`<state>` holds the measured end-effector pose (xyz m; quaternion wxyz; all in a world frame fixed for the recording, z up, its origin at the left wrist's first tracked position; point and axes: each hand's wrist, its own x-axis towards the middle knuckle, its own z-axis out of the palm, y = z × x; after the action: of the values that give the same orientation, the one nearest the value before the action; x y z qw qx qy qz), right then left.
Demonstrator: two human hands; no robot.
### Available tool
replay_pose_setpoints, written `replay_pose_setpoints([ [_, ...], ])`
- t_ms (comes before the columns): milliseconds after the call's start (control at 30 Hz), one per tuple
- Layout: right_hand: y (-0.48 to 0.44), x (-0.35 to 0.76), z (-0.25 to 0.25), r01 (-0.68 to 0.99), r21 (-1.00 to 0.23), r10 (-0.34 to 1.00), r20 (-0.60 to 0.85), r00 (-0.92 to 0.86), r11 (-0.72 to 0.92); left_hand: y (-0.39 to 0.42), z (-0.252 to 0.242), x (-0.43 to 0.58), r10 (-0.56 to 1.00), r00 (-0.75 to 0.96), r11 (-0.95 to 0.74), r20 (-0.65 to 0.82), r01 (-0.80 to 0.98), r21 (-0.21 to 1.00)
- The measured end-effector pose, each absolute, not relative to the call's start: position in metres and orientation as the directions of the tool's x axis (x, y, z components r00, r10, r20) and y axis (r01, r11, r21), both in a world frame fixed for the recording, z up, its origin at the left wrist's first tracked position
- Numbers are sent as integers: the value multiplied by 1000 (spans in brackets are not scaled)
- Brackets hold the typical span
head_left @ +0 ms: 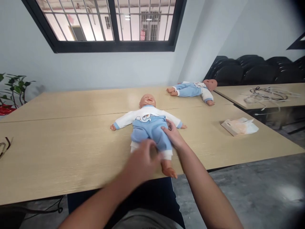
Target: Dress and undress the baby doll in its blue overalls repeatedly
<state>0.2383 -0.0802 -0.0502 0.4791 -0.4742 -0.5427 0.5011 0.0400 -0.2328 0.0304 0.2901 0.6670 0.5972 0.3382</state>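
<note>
A baby doll (148,121) in a white top and blue trousers lies on its back near the front edge of the wooden table (59,152), head away from me. My right hand (173,135) rests on the doll's hip with fingers curled into the blue trousers. My left hand (141,162) is blurred by motion over the doll's near leg, fingers bent at the trouser cuff. One bare doll foot (169,171) sticks out past the table edge.
A second doll (194,89) in the same clothes lies at the far right of the table. A pack of wipes or cloth (239,126) sits to the right. Cables (267,93) lie on a neighbouring table, black chairs behind. A plant (13,89) stands at far left.
</note>
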Motion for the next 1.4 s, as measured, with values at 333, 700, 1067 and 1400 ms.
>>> replay_pose_setpoints([
  [333,-87,234,-44,196,-979,998,49,-32,54,-66,-22,-64,998,26,-67,61,439,896],
  [700,-70,188,24,673,-605,825,566,-14,426,-64,-52,-65,989,38,-151,146,201,968],
  [1067,59,26,39,533,-375,515,-155,-843,759,-63,-55,-60,980,98,-189,173,191,963],
  [1400,70,-9,38,513,-488,392,-333,-858,707,-64,-51,-49,970,-179,-72,162,425,902],
])
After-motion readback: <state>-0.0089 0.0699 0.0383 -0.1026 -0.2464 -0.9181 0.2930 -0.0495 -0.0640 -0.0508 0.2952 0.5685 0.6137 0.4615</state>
